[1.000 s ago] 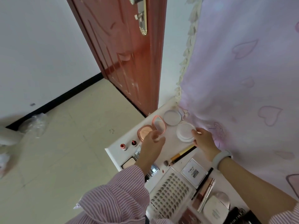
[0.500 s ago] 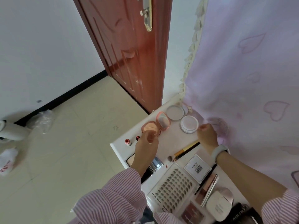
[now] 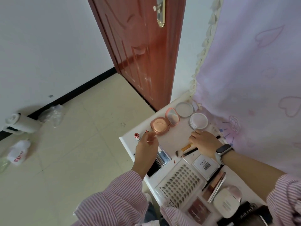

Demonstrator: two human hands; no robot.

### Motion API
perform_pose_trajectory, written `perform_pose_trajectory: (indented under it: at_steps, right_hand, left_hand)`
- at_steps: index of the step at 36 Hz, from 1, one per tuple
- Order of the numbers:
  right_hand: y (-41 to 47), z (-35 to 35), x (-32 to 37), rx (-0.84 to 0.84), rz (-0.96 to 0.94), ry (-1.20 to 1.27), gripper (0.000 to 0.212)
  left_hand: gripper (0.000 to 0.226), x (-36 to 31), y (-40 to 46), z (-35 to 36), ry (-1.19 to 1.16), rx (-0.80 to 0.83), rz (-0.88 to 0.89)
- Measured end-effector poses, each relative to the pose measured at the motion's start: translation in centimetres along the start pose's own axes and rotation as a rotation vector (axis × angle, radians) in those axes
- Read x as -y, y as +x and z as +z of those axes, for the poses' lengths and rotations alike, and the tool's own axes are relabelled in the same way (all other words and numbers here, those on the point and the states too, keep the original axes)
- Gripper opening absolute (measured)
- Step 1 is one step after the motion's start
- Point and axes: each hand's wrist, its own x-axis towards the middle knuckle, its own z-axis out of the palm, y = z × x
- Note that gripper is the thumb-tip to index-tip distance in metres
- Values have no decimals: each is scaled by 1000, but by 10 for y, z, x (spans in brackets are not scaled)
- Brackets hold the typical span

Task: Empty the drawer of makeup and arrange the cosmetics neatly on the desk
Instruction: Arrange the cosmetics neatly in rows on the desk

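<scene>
A: White desk (image 3: 177,141), narrow, set beside a red door (image 3: 138,46) and a pink heart-print curtain (image 3: 252,62). Items at the far end?

B: Open pink compact (image 3: 164,123), lid tipped up, near the far-left edge. Round clear lid (image 3: 184,109) at the far corner; round white jar (image 3: 198,121) just beside it, against the curtain edge. Two small red lipsticks (image 3: 136,136) stand upright at the left edge.

A: Hands?

B: Left hand (image 3: 146,149) raised over the left edge, pinching a thin white stick (image 3: 149,141) between thumb and finger, probably a stray to be set down. Right hand (image 3: 203,142) rests on the brushes (image 3: 187,150) mid-desk, fingers curled over the handles, seemingly to straighten or shift them.

A: Near end?

B: Lash tray (image 3: 180,183), white labelled box (image 3: 204,166), pencils, white compact (image 3: 226,204), dark palette (image 3: 197,209), laid side by side in rows, likely so each stays visible.

A: Drawer?

B: Not in view. Cosmetics appear largely out; tidying stage, I judge.
</scene>
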Motion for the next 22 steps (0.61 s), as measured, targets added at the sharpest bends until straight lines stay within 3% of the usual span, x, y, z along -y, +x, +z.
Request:
perform_pose_trajectory:
  at_steps: [11, 15, 19, 22]
  right_hand:
    - [38, -4, 32, -66, 28, 43, 40]
    - [39, -2, 40, -37, 107, 105, 21]
    - [16, -3, 39, -192, 195, 211, 30]
    - [-12, 4, 30, -168, 136, 57, 40]
  left_hand:
    - [23, 15, -5, -6, 70, -1, 22]
    - [22, 21, -4, -5, 129, 3, 52]
    - [23, 27, -3, -4, 229, 27, 92]
    - [27, 34, -4, -3, 332, 47, 151]
